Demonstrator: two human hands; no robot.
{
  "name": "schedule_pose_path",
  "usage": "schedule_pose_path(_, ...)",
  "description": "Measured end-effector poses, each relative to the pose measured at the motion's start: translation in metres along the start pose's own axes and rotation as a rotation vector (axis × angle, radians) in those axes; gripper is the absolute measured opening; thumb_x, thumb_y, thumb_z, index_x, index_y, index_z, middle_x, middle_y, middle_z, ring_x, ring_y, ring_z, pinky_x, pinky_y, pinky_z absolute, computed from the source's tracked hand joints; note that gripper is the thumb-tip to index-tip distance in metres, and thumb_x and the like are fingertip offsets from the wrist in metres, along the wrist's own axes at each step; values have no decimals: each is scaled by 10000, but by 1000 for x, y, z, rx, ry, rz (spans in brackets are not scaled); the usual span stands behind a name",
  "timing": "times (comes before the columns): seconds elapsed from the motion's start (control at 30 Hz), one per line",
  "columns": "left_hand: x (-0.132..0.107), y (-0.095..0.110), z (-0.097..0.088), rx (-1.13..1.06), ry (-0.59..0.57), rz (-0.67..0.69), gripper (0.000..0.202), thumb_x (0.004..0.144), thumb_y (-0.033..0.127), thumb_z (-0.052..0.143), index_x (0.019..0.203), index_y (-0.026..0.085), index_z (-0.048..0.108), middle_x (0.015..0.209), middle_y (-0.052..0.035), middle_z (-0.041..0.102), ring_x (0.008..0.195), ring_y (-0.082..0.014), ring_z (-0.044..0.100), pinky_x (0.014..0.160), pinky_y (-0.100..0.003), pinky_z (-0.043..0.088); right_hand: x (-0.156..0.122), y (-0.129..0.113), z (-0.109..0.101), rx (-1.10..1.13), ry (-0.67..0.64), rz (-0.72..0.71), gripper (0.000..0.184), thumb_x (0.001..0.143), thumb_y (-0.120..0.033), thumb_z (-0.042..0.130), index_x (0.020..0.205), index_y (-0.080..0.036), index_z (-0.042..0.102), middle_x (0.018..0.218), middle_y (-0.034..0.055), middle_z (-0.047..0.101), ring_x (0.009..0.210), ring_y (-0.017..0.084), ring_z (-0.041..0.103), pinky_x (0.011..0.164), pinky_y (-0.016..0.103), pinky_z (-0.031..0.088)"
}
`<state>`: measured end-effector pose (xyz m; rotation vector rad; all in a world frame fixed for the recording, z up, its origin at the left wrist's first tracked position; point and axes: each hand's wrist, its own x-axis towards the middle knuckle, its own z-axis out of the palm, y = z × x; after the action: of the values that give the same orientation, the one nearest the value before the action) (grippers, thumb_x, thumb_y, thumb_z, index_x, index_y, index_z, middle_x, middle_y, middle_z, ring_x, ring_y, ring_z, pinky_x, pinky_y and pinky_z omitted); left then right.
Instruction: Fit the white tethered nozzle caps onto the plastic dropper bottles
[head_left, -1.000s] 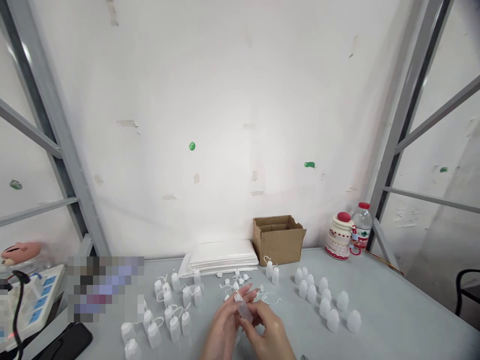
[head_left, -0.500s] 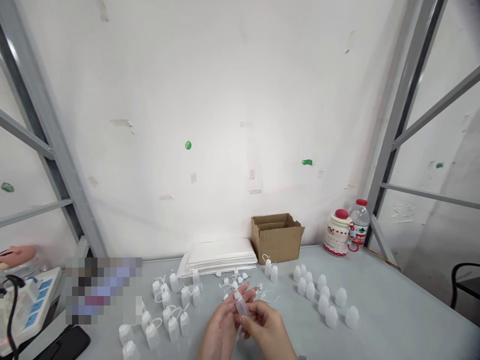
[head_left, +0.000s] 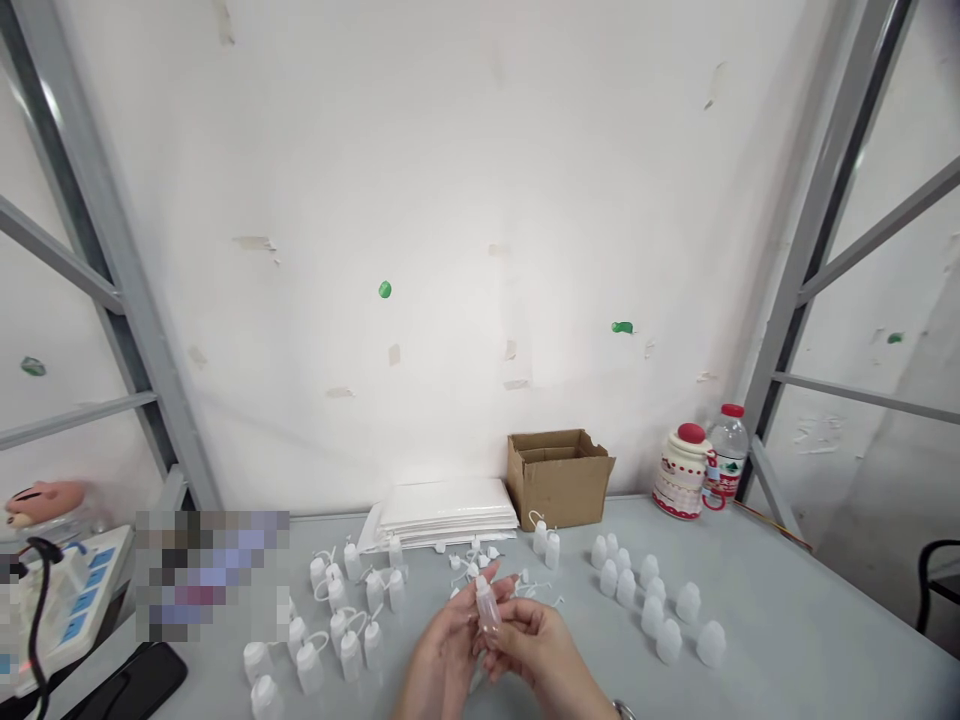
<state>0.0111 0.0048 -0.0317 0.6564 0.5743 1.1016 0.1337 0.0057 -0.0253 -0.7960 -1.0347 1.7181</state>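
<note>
Both my hands meet low at the middle of the grey table (head_left: 787,620). Between them stands a small translucent squeeze bottle (head_left: 487,605), nearly upright with its tip up. My left hand (head_left: 446,655) curls round it from the left. My right hand (head_left: 536,645) pinches its lower part from the right. Just behind my fingers lie loose white caps with tethers (head_left: 480,560).
Capped small bottles (head_left: 345,620) stand in a group to the left, several uncapped white bottles (head_left: 652,600) to the right. Behind are a stack of white sheets (head_left: 442,510), an open cardboard box (head_left: 559,475), a mug (head_left: 679,472) and a water bottle (head_left: 727,440). A black phone (head_left: 127,685) lies front left.
The bottle between my hands has tipped from a slant to nearly upright and risen a little. My hands stay together at the same spot.
</note>
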Motion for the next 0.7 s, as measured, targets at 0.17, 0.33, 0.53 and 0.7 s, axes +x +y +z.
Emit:
schedule_pose_path(0.17,-7,9,10,43,20,12,460,704,324,504,1127,165,594,1110,-115,637,974,-261,531,631,-295,354,1,5,3,-185,96,-111,434,464,-519,763,633,-154,600,490,-29,570,439,113,521,479,251,438)
schedule_pose_path(0.33,-8,10,12,29,13,46,376,687,288,544,1023,168,661,1015,-104,685,1035,-272,532,861,-354,354,-4,11,-1,-482,168,-278,341,623,-488,685,732,-170,629,660,27,650,587,155,568,559,257,461)
schedule_pose_path(0.53,-1,1,4,18,61,78,311,645,286,607,917,165,699,956,-116,703,1034,-307,542,922,-434,348,-6,18,-7,-731,207,-416,227,732,-414,604,744,-188,617,718,43,658,630,161,577,588,233,460)
schedule_pose_path(0.7,0,-2,1,34,51,96,295,617,263,631,875,145,711,933,-129,709,1048,-324,535,922,-444,365,-7,20,-6,-793,212,-460,149,747,-341,595,729,-194,607,701,35,652,612,155,571,575,226,453)
